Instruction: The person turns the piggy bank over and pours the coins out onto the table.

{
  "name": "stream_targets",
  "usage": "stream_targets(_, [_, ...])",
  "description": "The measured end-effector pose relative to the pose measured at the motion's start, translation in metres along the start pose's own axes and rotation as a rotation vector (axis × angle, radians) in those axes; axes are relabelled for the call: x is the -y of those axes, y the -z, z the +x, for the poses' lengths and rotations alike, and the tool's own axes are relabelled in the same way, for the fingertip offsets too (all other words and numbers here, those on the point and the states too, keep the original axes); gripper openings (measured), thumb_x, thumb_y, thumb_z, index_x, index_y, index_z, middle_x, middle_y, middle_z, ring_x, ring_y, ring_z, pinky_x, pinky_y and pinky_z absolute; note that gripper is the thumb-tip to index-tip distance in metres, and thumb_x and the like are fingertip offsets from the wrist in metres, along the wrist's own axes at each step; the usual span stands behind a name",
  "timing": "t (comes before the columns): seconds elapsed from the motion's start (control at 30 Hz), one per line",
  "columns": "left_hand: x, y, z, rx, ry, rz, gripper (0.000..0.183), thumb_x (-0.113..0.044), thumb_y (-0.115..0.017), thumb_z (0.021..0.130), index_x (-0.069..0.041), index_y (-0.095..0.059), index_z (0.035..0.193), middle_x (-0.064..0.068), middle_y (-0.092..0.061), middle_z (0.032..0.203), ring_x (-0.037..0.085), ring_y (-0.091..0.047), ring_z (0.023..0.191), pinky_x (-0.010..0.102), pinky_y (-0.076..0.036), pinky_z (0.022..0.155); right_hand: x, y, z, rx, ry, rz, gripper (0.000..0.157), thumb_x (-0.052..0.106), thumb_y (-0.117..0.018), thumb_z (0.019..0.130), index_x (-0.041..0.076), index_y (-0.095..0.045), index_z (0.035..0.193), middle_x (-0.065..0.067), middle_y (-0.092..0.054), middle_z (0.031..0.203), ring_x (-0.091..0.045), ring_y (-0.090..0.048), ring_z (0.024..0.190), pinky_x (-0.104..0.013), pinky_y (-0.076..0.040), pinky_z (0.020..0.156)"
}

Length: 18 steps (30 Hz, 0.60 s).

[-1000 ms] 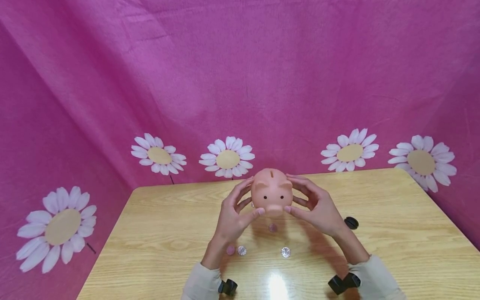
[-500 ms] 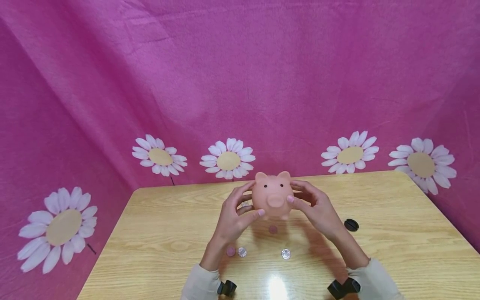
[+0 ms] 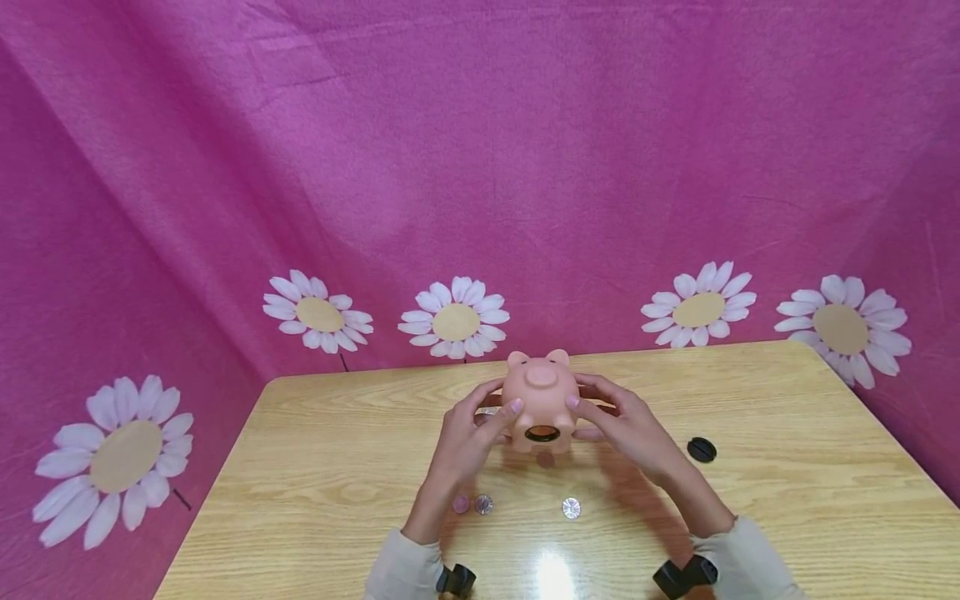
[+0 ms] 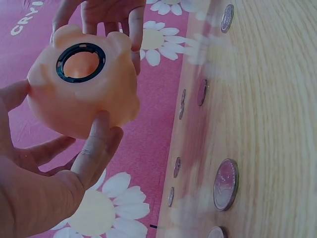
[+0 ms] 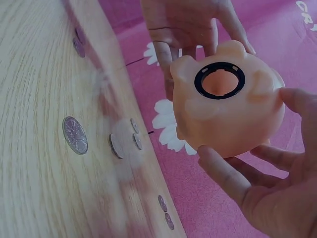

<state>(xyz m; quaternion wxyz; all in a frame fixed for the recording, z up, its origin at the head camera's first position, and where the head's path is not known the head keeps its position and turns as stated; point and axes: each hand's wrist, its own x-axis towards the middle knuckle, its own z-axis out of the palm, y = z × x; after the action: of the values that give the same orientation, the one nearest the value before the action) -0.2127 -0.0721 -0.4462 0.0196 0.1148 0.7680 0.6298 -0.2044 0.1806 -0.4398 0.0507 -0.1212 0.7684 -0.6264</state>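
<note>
Both hands hold a pink piggy bank above the table, one at each side. It is tipped back, snout up, so its underside faces the head camera. A round hole with a black rim stands uncovered in the belly. My left hand grips one flank with thumb and fingers spread round it. On the other flank my right hand holds it the same way, thumb near the belly. To the right of the right wrist lies a black stopper.
Several coins lie scattered on the wooden table, among them a silver coin and another silver coin beside a pinkish coin. More coins show in the wrist views. A magenta cloth with daisies hangs behind the table.
The piggy bank has been tipped backward: first the top slot showed, then the face, now the belly hole. Both hands have kept hold of it. Stopper and loose coins stay put.
</note>
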Motion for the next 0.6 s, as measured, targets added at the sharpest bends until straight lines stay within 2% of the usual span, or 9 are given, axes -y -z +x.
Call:
stream_targets(0.1, [0.0003, 0.0, 0.0004, 0.005, 0.008, 0.004, 0.057, -0.038, -0.072, 0.102, -0.012, -0.061, 0.151, 0.022, -0.069, 0.137, 0.03, -0.08, 0.103, 0.038, -0.069, 0.081, 0.0001, 0.0003, 0.0002, 0.007, -0.01, 0.012, 0.055, 0.028, -0.064, 0.11, 0.004, -0.051, 0.157, -0.032, -0.055, 0.152, -0.04, -0.068, 0.127, -0.038, -0.067, 0.091])
stream_targets(0.3, [-0.0016, 0.0009, -0.0006, 0.011, -0.013, -0.007, 0.058, -0.034, -0.075, 0.1, -0.015, -0.059, 0.153, 0.02, -0.068, 0.14, 0.031, -0.08, 0.105, 0.048, -0.068, 0.085, 0.0033, 0.002, -0.0014, 0.012, 0.029, 0.027, 0.055, 0.022, -0.067, 0.108, 0.004, -0.051, 0.157, -0.03, -0.053, 0.154, -0.043, -0.068, 0.128, -0.039, -0.068, 0.09])
stream_targets(0.47, [-0.0019, 0.0027, -0.0007, 0.018, -0.087, 0.029, 0.062, -0.032, -0.077, 0.097, -0.019, -0.058, 0.155, 0.015, -0.065, 0.149, 0.035, -0.074, 0.121, 0.039, -0.066, 0.091, 0.0068, 0.0045, -0.0027, -0.004, 0.111, -0.015, 0.057, 0.014, -0.072, 0.103, 0.007, -0.053, 0.156, -0.026, -0.055, 0.156, -0.048, -0.063, 0.134, -0.028, -0.064, 0.095])
stream_targets(0.53, [-0.0023, 0.003, -0.0006, 0.021, -0.117, 0.035, 0.064, -0.03, -0.078, 0.096, -0.023, -0.057, 0.156, 0.009, -0.063, 0.153, 0.034, -0.071, 0.126, 0.033, -0.063, 0.093, 0.0078, 0.0054, -0.0028, -0.023, 0.156, -0.029, 0.057, 0.011, -0.073, 0.102, 0.007, -0.054, 0.155, -0.023, -0.055, 0.156, -0.042, -0.064, 0.134, -0.024, -0.062, 0.096])
stream_targets(0.6, [-0.0035, 0.003, -0.0004, 0.032, -0.146, -0.003, 0.067, -0.024, -0.079, 0.095, -0.024, -0.055, 0.157, 0.005, -0.059, 0.158, 0.034, -0.067, 0.13, 0.032, -0.064, 0.094, 0.009, 0.0061, -0.0027, -0.035, 0.201, -0.017, 0.057, 0.007, -0.073, 0.101, 0.006, -0.054, 0.154, -0.018, -0.055, 0.158, -0.03, -0.066, 0.133, -0.023, -0.061, 0.098])
